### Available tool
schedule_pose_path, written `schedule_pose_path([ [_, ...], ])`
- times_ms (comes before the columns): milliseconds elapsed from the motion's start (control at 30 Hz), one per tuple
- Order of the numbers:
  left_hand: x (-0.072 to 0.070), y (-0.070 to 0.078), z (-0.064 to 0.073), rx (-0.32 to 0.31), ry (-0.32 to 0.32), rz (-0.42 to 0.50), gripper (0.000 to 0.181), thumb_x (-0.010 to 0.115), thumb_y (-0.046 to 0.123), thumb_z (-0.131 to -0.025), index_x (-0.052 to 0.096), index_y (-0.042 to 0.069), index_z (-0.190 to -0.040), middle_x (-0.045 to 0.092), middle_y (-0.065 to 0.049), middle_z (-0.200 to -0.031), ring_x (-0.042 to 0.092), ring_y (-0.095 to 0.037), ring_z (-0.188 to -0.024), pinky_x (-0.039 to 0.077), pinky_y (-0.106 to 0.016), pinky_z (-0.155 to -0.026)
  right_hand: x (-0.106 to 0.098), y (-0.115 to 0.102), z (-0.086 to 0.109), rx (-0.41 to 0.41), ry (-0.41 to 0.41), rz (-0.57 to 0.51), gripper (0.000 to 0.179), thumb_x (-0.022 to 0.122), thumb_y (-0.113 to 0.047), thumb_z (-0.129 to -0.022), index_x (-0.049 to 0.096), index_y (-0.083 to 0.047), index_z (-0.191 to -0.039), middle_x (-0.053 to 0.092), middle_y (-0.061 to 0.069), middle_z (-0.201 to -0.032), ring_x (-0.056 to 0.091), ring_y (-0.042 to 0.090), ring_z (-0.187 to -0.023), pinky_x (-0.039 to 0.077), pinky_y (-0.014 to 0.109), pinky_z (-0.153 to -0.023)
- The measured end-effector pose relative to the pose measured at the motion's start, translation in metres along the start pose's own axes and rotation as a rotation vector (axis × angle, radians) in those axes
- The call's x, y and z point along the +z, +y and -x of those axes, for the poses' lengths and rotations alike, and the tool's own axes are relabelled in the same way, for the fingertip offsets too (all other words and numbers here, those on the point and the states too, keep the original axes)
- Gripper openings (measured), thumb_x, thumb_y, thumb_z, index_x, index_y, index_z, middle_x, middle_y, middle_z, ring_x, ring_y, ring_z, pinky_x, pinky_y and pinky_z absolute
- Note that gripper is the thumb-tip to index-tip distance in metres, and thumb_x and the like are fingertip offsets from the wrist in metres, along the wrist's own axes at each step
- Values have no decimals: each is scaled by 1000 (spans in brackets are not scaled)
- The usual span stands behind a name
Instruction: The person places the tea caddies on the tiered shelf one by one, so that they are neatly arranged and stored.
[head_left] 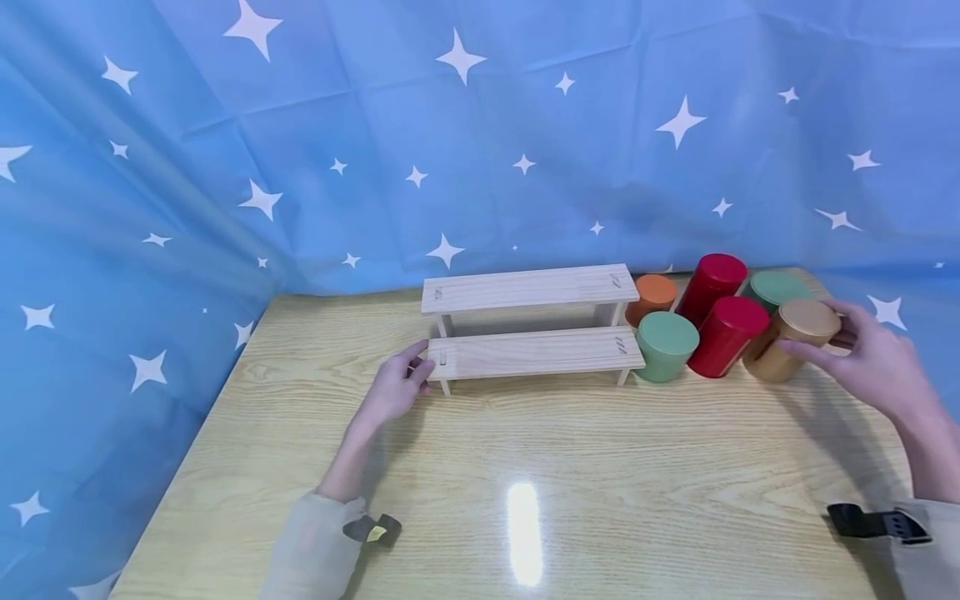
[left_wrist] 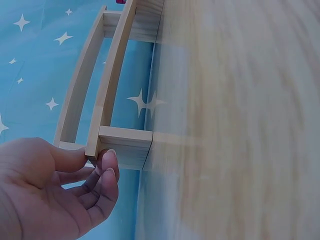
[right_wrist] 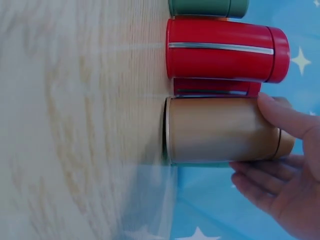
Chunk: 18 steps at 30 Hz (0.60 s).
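A two-tier wooden shelf (head_left: pixel 536 353) stands at the back of the table. My left hand (head_left: pixel 399 383) pinches the left end of its lower board; in the left wrist view the thumb lies over the board's corner (left_wrist: pixel 93 150) and the fingers curl below it. At the right, my right hand (head_left: pixel 873 354) holds a gold lidded canister (head_left: pixel 783 346) near its top, thumb on the near side, fingers round the far side. The right wrist view shows the canister (right_wrist: pixel 220 130) upright beside a red canister (right_wrist: pixel 220 52), its base close to the tabletop.
Between the shelf and the gold canister stand a light green canister (head_left: pixel 666 348), a small orange one (head_left: pixel 656 293), a front red one (head_left: pixel 727 337), a rear red one (head_left: pixel 716 283) and a darker green one (head_left: pixel 780 287). A blue star-printed cloth (head_left: pixel 495 125) hangs behind the table (head_left: pixel 450 483).
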<state>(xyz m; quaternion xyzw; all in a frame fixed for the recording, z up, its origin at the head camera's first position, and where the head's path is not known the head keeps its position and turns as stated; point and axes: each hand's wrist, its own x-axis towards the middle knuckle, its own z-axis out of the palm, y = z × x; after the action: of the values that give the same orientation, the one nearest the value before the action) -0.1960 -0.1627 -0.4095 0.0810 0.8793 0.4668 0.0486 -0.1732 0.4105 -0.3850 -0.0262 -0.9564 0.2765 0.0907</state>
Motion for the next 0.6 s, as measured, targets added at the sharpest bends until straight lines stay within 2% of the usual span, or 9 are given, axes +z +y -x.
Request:
schedule_pose_path([
  [67, 1, 0, 0, -8, -1, 8, 48, 51, 11, -107, 40, -6, -150, 63, -16, -99, 66, -30, -78, 44, -23, -58, -1, -2, 0, -2, 32, 0, 87, 74, -32, -94, 26, 12, -152, 43, 42, -132, 46, 61, -113, 49, 48, -77],
  [100, 1, -1, 0, -8, -3, 9, 48, 50, 11, -107, 39, -6, -150, 63, -15, -99, 65, -30, -78, 44, -23, -58, -3, -4, 1, -1, 46, -2, 86, 74, -32, -94, 28, 11, -152, 44, 42, -132, 46, 61, -113, 49, 48, -76],
  [200, 1, -1, -1, -7, -2, 9, 48, 50, 10, -107, 39, -6, -151, 62, -14, -97, 65, -28, -77, 43, -23, -57, -5, -8, 3, 16, 96, -7, 84, 74, -33, -94, 30, 7, -153, 46, 38, -133, 47, 59, -114, 42, 27, -71],
  [300, 2, 0, 0, -3, -2, 4, 48, 50, 10, -107, 39, -7, -150, 62, -14, -96, 65, -27, -75, 44, -23, -57, -8, -13, 5, 40, 163, -14, 84, 73, -32, -94, 29, 4, -155, 45, 38, -136, 46, 60, -117, 48, 38, -84],
  [333, 2, 0, 0, -4, 1, 2, 48, 50, 10, -107, 39, -7, -150, 62, -14, -96, 65, -26, -75, 44, -23, -57, -8, -14, 6, 48, 194, -15, 82, 73, -32, -94, 30, 3, -155, 45, 37, -137, 49, 54, -121, 48, 32, -88],
  [400, 2, 2, 0, -4, 1, -1, 47, 50, 9, -107, 39, -7, -150, 63, -14, -96, 64, -26, -74, 44, -22, -56, -10, -17, 8, 41, 266, -43, 77, 72, -28, -95, 32, 2, -154, 45, 36, -137, 54, 27, -126, 43, 33, -106],
  [433, 2, 2, 1, -4, 0, -2, 47, 50, 9, -107, 39, -7, -150, 63, -14, -95, 64, -26, -74, 43, -22, -56, -11, -19, 9, 29, 303, -70, 74, 71, -25, -95, 34, 2, -153, 51, 25, -136, 54, 13, -123, 38, 32, -112],
  [500, 2, 3, 1, -5, -1, 0, 48, 50, 9, -107, 38, -7, -151, 63, -14, -95, 64, -27, -75, 43, -22, -56, -13, -24, 10, 6, 381, -120, 68, 72, -20, -95, 40, -1, -151, 56, 1, -127, 45, -9, -110, 31, 14, -108],
  [600, 1, 2, 1, 2, -4, 2, 48, 49, 9, -107, 38, -8, -151, 62, -14, -95, 65, -30, -76, 42, -22, -55, -17, -32, 10, -30, 485, -190, 63, 73, -16, -93, 46, -6, -149, 44, -29, -113, 35, -20, -98, 30, 12, -105],
])
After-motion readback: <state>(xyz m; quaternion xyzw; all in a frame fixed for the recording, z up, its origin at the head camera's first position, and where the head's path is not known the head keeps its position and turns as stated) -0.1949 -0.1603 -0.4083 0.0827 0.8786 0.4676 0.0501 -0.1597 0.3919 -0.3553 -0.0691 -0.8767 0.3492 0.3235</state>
